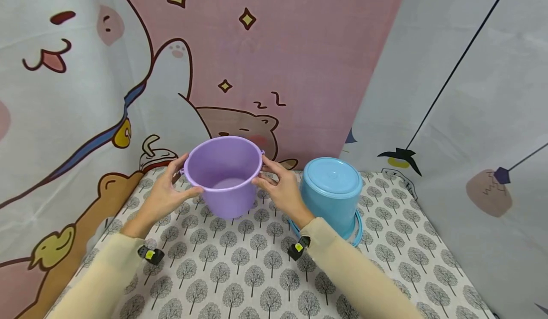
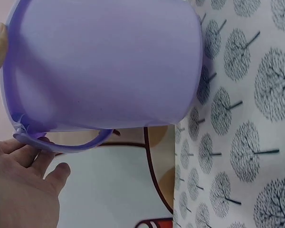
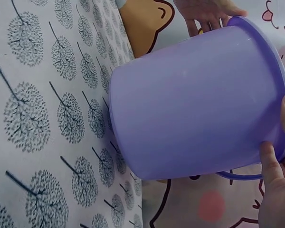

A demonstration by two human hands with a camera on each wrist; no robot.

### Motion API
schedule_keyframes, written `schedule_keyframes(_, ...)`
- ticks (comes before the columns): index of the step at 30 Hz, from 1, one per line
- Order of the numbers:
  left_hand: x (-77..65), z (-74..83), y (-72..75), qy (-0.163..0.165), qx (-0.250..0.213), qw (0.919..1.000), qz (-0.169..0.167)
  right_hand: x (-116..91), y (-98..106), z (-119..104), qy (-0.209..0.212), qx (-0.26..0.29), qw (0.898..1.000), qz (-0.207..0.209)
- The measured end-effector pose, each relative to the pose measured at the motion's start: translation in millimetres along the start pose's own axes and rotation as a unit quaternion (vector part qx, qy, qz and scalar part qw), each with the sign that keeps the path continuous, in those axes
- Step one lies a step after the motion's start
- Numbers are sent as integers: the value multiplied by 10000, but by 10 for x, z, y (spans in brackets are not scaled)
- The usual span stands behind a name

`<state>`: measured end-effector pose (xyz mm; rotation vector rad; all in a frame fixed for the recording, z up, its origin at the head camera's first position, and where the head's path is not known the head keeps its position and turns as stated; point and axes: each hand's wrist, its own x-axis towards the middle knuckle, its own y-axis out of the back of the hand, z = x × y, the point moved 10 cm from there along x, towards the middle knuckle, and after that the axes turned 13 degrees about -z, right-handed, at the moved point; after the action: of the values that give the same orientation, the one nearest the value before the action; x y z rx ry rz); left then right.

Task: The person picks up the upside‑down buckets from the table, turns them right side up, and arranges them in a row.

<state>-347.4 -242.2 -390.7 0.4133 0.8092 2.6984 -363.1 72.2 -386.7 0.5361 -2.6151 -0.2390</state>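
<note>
A purple bucket (image 1: pixel 229 202) is upright with its mouth tilted toward me, its base close over the patterned cloth. My left hand (image 1: pixel 162 196) grips the rim on the left, thumb at the near side and fingers around the handle joint. On the opposite side, my right hand (image 1: pixel 283 191) pinches the rim between thumb and fingers. The bucket's purple handle (image 2: pixel 80 146) hangs along the far side in the left wrist view. A light blue bucket (image 1: pixel 331 204) stands upside down to the right, just beyond my right forearm, its handle (image 1: pixel 358 231) resting low around it.
A white cloth (image 1: pixel 239 281) printed with grey trees covers the table. Behind it rises a pink cartoon backdrop (image 1: pixel 299 47), with a pale drawn sheet (image 1: pixel 471 95) along the right side. Small black devices (image 1: pixel 151 254) are strapped at both wrists.
</note>
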Motion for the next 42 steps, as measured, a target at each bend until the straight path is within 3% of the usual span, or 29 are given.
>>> schedule_keyframes(6,34,-202,100,231,-30,9997,-117,132,-132,96,-231,7,9997,-112)
schedule_keyframes(14,141,-291,150,-118,-353,9984,-429,153,-248,156,-303,197,9993,135)
schedule_keyframes(18,172,-374,172,-55,-555,9973,-486,112,-275,159,-283,52,9989,368)
schedule_keyframes(26,260,-436,160,-173,-297,9979,-547,38,-283,213,-376,-226,9974,567)
schedule_keyframes(32,305,-408,177,-267,-289,9972,-632,11,-337,171,-394,-437,9978,311)
schedule_keyframes(42,205,-388,238,-246,-120,9991,-335,-132,-372,56,-362,-845,9956,-160)
